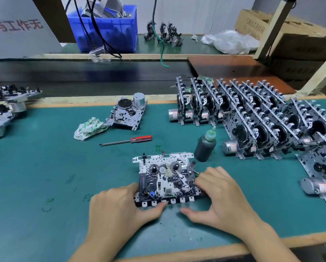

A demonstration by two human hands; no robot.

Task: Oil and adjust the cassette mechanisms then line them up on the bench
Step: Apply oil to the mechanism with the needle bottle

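Flat on the green bench mat point(45, 167), near the front edge and roughly in the middle: one cassette mechanism point(166, 178), face up, with a silver metal plate full of small holes, two round reel hubs side by side in the upper half, pale plastic gears between them, a small blue part at the lower left, and a row of white square tabs along the near edge. Left hand point(116, 207) at the lower left corner of it, fingers curled round that corner, thumb stretched along the near edge and touching the white tabs. Right hand point(220, 193) at the right side, fingers bent over the right edge and resting on the parts there, thumb spread wide and pointing left along the mat just below the mechanism; not possible to tell whether this thumb touches it. Both hands close together, thumbs almost meeting. Just behind and to the right, a dark oil bottle point(205, 146) with a green tip, standing upright. Farther right, rows of finished mechanisms point(252, 118) standing on edge, tightly packed. Behind the held one, a red-handled screwdriver point(126, 141) lying on the mat, then a crumpled cloth point(88, 127) beside another mechanism point(126, 114) lying flat.
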